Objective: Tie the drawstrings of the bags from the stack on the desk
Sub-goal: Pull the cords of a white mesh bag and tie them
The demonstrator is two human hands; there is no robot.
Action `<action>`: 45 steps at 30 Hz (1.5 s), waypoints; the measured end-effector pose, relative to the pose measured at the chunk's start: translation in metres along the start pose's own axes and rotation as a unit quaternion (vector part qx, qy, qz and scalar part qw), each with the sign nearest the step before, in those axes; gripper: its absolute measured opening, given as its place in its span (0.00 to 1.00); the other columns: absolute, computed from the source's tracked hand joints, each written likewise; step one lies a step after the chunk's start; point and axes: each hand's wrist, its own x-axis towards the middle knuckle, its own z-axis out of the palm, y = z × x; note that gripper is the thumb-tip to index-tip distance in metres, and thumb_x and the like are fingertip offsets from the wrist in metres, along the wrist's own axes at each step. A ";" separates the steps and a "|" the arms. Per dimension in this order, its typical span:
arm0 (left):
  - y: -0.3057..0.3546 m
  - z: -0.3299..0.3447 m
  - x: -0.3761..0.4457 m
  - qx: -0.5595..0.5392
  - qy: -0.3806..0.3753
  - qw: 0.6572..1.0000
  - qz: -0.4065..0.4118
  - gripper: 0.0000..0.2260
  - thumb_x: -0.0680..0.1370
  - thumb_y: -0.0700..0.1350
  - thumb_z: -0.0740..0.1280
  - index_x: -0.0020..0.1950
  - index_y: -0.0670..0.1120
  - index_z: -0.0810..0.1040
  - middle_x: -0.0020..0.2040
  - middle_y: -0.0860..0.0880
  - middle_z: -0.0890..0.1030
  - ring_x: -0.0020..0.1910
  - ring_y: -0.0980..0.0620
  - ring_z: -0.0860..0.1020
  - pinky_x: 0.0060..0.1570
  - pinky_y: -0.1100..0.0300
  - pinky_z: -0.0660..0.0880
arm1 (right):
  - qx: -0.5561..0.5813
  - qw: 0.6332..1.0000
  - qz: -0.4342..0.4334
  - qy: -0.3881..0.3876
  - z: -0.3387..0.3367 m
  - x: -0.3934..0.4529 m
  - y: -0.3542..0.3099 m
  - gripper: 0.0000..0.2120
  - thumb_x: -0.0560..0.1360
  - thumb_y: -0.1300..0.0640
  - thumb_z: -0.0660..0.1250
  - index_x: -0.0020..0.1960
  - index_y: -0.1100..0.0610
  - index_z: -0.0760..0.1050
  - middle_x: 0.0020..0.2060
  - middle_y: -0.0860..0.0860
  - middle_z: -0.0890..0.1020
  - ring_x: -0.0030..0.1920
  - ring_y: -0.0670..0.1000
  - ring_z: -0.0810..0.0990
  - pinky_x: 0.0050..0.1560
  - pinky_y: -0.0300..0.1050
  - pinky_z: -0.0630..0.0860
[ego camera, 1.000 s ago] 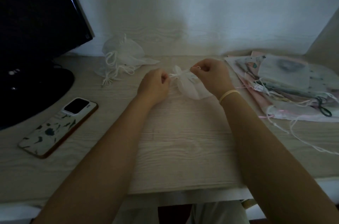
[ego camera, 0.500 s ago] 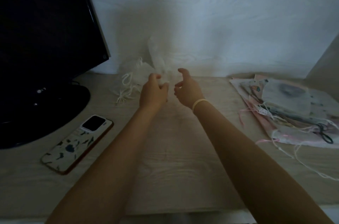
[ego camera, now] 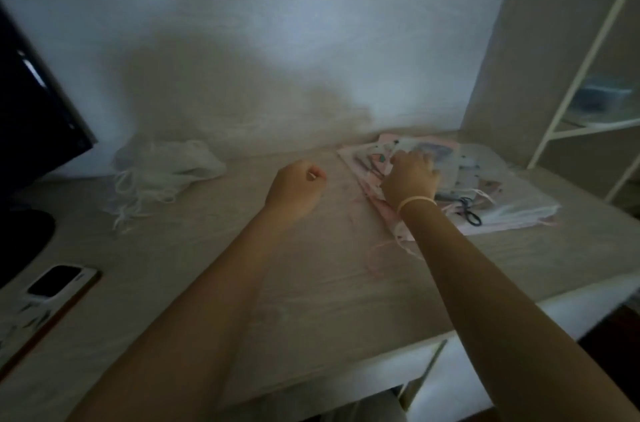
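The right hand [ego camera: 412, 176] reaches to the stack of bags [ego camera: 485, 193] at the right of the frame, fingers curled down onto the top of the pile near its far left corner. Whether they have actually pinched a bag or only rest on the fabric cannot be told — the picture is dim and smeared there. A pale band [ego camera: 415, 203] circles the right wrist. The stack lies flat on the counter [ego camera: 311, 283], close to the wall, pink and pale printed cloth layered unevenly, with a dark cord loop [ego camera: 470, 212] and thin pink strings [ego camera: 384, 248] trailing from its near edge onto the wood-grain top.

The left hand [ego camera: 296, 188] sits in the middle of the frame, just left of the stack and apart from it, closed in a loose fist with nothing visible inside.

At the left, against the wall, a heap of white sheer bags [ego camera: 169, 165] rests on the counter, its white drawstrings [ego camera: 138, 200] spilling toward the viewer. A dark monitor [ego camera: 31, 117] fills the upper left edge, and a phone [ego camera: 52, 297] in a patterned case lies at the lower left. A white shelf frame [ego camera: 568, 103] stands at the far right — what sits on it is blurred.
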 end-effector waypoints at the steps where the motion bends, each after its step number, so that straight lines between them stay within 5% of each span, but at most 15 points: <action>1: 0.010 0.011 -0.001 0.002 -0.015 1.000 0.009 0.06 0.75 0.44 0.64 0.39 0.53 0.76 0.38 0.49 0.82 0.29 0.51 0.79 0.40 0.55 0.80 | -0.030 0.999 0.011 -0.017 -0.002 0.002 0.017 0.19 0.75 0.59 0.62 0.66 0.57 0.70 0.65 0.58 0.70 0.68 0.59 0.66 0.64 0.56 0.67; 7: 0.035 0.049 -0.004 -0.038 -0.060 0.997 -0.008 0.06 0.76 0.41 0.63 0.46 0.50 0.78 0.42 0.49 0.81 0.32 0.53 0.82 0.29 0.64 0.71 | -0.054 0.995 0.003 -0.078 0.008 0.012 0.065 0.15 0.78 0.59 0.59 0.63 0.58 0.72 0.61 0.59 0.75 0.64 0.60 0.71 0.60 0.54 0.72; 14: 0.016 0.053 0.005 -0.198 -0.031 0.974 -0.108 0.06 0.78 0.40 0.63 0.52 0.43 0.78 0.46 0.45 0.80 0.38 0.48 0.81 0.30 0.58 0.77 | 0.061 0.995 -0.073 0.039 0.012 0.011 0.050 0.09 0.73 0.67 0.61 0.47 0.64 0.80 0.45 0.62 0.80 0.49 0.62 0.78 0.46 0.48 0.75; 19: -0.005 0.028 0.009 -0.358 0.025 0.909 -0.213 0.12 0.80 0.49 0.62 0.49 0.40 0.77 0.43 0.41 0.78 0.36 0.46 0.79 0.34 0.56 0.77 | 0.131 0.970 -0.205 0.024 0.020 -0.010 -0.019 0.07 0.73 0.66 0.65 0.45 0.61 0.82 0.42 0.61 0.81 0.45 0.60 0.79 0.43 0.44 0.71; 22: -0.028 0.001 0.007 -0.345 0.060 0.912 -0.215 0.18 0.79 0.54 0.64 0.46 0.39 0.80 0.38 0.43 0.81 0.35 0.47 0.79 0.29 0.60 0.75 | 0.137 0.948 -0.286 -0.014 0.024 -0.025 -0.062 0.09 0.74 0.66 0.64 0.47 0.60 0.83 0.44 0.60 0.81 0.46 0.59 0.79 0.43 0.42 0.67; 25: -0.055 -0.024 0.005 -0.310 0.148 0.915 -0.212 0.14 0.77 0.48 0.66 0.35 0.43 0.79 0.31 0.45 0.81 0.28 0.50 0.78 0.24 0.64 0.70 | 0.119 0.934 -0.329 -0.078 0.027 -0.038 -0.097 0.11 0.75 0.65 0.62 0.53 0.57 0.82 0.51 0.58 0.80 0.53 0.58 0.78 0.49 0.42 0.69; 28: -0.082 -0.042 0.002 -0.318 0.164 0.913 -0.195 0.11 0.75 0.41 0.64 0.34 0.42 0.78 0.28 0.46 0.79 0.27 0.50 0.75 0.30 0.62 0.71 | 0.196 0.935 -0.273 -0.108 0.044 -0.044 -0.116 0.19 0.73 0.61 0.68 0.63 0.56 0.75 0.60 0.59 0.75 0.61 0.59 0.74 0.61 0.46 0.69; 31: -0.096 -0.046 -0.002 -0.321 0.146 0.920 -0.171 0.11 0.77 0.39 0.63 0.35 0.41 0.77 0.24 0.48 0.78 0.27 0.48 0.75 0.28 0.62 0.68 | 0.154 0.961 -0.175 -0.151 0.061 -0.049 -0.116 0.29 0.71 0.53 0.71 0.68 0.59 0.65 0.64 0.60 0.69 0.65 0.61 0.67 0.64 0.54 0.68; 37: -0.105 -0.053 -0.010 -0.377 0.086 0.909 -0.154 0.09 0.80 0.42 0.61 0.42 0.42 0.75 0.21 0.51 0.66 0.17 0.55 0.60 0.20 0.69 0.55 | 0.188 0.966 -0.126 -0.127 0.065 -0.045 -0.095 0.09 0.76 0.56 0.65 0.53 0.59 0.73 0.50 0.56 0.80 0.54 0.58 0.77 0.55 0.48 0.71; 39: -0.103 -0.057 -0.010 -0.372 0.067 0.912 -0.159 0.08 0.80 0.44 0.61 0.44 0.43 0.75 0.21 0.52 0.61 0.17 0.56 0.56 0.19 0.70 0.52 | 0.185 0.957 -0.161 -0.153 0.060 -0.041 -0.092 0.11 0.76 0.53 0.65 0.47 0.62 0.77 0.44 0.55 0.80 0.49 0.56 0.78 0.47 0.45 0.70; 42: -0.102 -0.062 -0.011 -0.386 0.048 0.903 -0.180 0.08 0.78 0.47 0.62 0.48 0.45 0.77 0.21 0.53 0.59 0.16 0.57 0.55 0.19 0.69 0.52 | 0.267 0.921 -0.182 -0.215 0.053 -0.045 -0.096 0.19 0.76 0.48 0.64 0.35 0.62 0.76 0.29 0.53 0.77 0.32 0.53 0.74 0.35 0.45 0.67; 43: -0.103 -0.063 -0.012 -0.401 0.039 0.897 -0.183 0.08 0.78 0.48 0.62 0.49 0.45 0.77 0.21 0.53 0.58 0.16 0.57 0.55 0.19 0.69 0.51 | 0.359 0.882 -0.149 -0.265 0.049 -0.048 -0.099 0.19 0.76 0.48 0.65 0.32 0.59 0.73 0.25 0.50 0.72 0.27 0.51 0.69 0.31 0.43 0.63; 45: -0.103 -0.066 -0.012 -0.444 0.016 0.876 -0.188 0.10 0.79 0.50 0.61 0.50 0.45 0.78 0.21 0.53 0.58 0.16 0.57 0.55 0.18 0.68 0.51 | 0.546 0.744 -0.058 -0.380 0.046 -0.052 -0.104 0.17 0.78 0.50 0.63 0.32 0.55 0.69 0.21 0.46 0.63 0.23 0.47 0.59 0.25 0.39 0.54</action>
